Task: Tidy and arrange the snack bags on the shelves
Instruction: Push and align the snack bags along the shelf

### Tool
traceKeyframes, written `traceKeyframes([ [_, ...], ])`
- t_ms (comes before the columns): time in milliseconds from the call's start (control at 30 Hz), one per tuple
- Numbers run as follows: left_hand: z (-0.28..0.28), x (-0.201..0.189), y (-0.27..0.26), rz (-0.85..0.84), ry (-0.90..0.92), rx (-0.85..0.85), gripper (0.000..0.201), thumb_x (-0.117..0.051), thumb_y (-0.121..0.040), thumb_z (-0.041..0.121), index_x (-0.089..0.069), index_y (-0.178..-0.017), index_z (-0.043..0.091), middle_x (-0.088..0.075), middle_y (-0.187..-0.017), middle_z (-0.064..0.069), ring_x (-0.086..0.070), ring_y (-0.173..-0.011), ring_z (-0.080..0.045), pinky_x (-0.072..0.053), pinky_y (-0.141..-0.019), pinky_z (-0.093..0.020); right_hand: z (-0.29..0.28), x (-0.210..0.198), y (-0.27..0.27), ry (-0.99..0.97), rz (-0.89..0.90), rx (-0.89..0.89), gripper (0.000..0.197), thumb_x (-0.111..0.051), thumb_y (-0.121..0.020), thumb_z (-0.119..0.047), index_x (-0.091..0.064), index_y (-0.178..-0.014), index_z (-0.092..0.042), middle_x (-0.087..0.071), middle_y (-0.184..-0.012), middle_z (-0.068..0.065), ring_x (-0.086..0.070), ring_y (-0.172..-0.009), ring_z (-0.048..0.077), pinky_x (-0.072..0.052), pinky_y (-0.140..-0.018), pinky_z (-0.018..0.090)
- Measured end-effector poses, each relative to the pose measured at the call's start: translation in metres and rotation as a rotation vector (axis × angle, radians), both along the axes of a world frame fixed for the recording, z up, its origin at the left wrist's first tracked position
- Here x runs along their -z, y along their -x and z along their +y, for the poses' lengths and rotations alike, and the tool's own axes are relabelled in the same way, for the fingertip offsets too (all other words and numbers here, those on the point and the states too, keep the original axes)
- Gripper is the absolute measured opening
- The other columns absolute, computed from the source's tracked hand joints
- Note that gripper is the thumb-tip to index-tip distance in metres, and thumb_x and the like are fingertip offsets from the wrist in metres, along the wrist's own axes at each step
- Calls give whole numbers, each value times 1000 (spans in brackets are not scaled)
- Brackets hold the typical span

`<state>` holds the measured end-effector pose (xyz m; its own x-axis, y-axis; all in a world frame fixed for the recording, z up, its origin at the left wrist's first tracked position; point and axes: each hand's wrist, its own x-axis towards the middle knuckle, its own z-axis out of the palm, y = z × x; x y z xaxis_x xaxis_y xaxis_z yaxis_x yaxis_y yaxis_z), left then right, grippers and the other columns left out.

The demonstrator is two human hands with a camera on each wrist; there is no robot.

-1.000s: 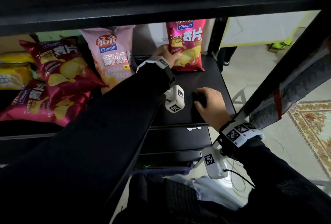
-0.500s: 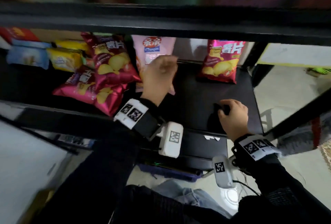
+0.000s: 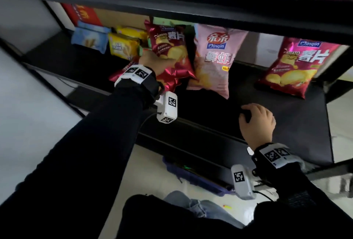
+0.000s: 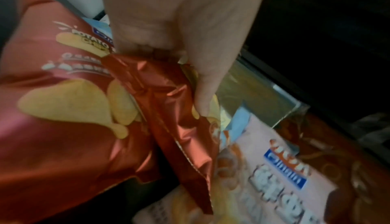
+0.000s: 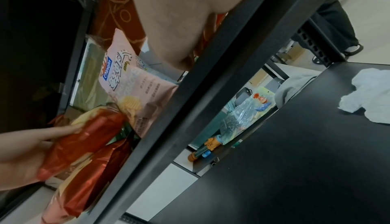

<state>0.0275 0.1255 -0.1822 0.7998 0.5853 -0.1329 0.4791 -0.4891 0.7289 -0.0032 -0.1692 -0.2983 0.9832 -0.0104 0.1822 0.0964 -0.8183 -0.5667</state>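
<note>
My left hand (image 3: 161,61) grips a red potato-chip bag (image 3: 172,53) by its lower left part, tilted against the shelf back. In the left wrist view the thumb (image 4: 203,94) and fingers pinch the crinkled red foil (image 4: 168,110). A second red chip bag (image 4: 63,97) lies flat beneath it. A pink shrimp-cracker bag (image 3: 215,61) leans just right of the held bag. Another red chip bag (image 3: 298,65) stands at the shelf's far right. My right hand (image 3: 256,122) rests on the black shelf (image 3: 298,124) near its front edge, fingers loosely curled, holding nothing.
Yellow snack bags (image 3: 124,46) and a blue bag (image 3: 88,39) sit at the shelf's back left, with a red box (image 3: 82,15) behind. The upper shelf's black beam (image 3: 191,5) hangs low over the bags. A blue object (image 3: 191,173) lies on the floor below.
My left hand left the far-right red bag, passed over the pink bag and took hold of the red bag on the left. The right hand stayed on the shelf.
</note>
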Motion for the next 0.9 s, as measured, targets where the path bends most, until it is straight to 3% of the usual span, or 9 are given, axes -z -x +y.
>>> traceKeyframes([
  [200,5,-17,58,-310,329,-108,46,-81,-75,29,-67,-112,6,-71,-107,-11,-70,-95,-23,-56,-87,-38,-1,2,1,2,-38,-11,29,-60,-86,-13,-66,-114,-13,-59,-128,6,-44,-126,32,-25,-110,52],
  [267,-6,-18,88,-385,386,-78,34,-80,-76,19,-68,-106,10,-73,-99,-8,-72,-83,-15,-59,-73,-29,0,1,0,13,-29,-24,31,-60,-86,-15,-65,-117,-14,-58,-130,5,-44,-127,30,-25,-111,50],
  [367,-50,-15,111,-361,376,148,38,-83,-71,15,-65,-105,21,-73,-95,10,-69,-82,2,-51,-67,-10,-8,-1,-2,36,-8,-69,37,-60,-87,-15,-61,-124,-11,-56,-132,7,-43,-128,29,-27,-110,40],
  [433,-88,-13,106,-320,417,351,43,-84,-68,11,-63,-103,26,-71,-92,18,-67,-84,7,-48,-69,-7,-21,-2,2,38,-15,-59,38,-61,-87,-14,-60,-124,-6,-56,-131,12,-43,-127,32,-28,-107,35],
  [500,-127,-7,85,-292,477,528,46,-83,-67,2,-62,-100,25,-70,-92,16,-66,-80,9,-48,-68,-7,-39,-2,11,51,-49,6,36,-63,-84,-13,-62,-118,1,-59,-126,17,-47,-122,38,-33,-102,40],
  [567,-163,2,53,-265,486,661,52,-83,-66,-2,-61,-109,17,-71,-101,5,-66,-84,5,-52,-74,-12,-58,-3,22,76,-122,104,34,-61,-80,-13,-64,-108,7,-62,-117,24,-52,-112,45,-42,-91,47],
  [633,-193,12,20,-236,446,743,55,-85,-64,0,-58,-108,16,-69,-102,4,-66,-90,0,-52,-81,-14,-74,-2,31,121,-189,156,31,-64,-78,-10,-66,-102,9,-65,-108,27,-58,-102,47,-47,-84,49],
  [733,-226,25,-22,-200,366,770,72,-84,-65,1,-48,-127,6,-63,-119,-7,-61,-108,-16,-46,-94,-21,-90,0,37,165,-256,108,30,-71,-75,-3,-67,-102,10,-67,-104,27,-63,-95,47,-49,-87,49],
  [900,-248,42,-61,-149,153,738,77,-84,-66,19,-46,-132,10,-61,-126,-7,-58,-115,-23,-41,-93,-22,-89,-1,39,237,-294,71,30,-66,-75,-7,-69,-100,10,-69,-101,25,-66,-90,43,-53,-83,48],
])
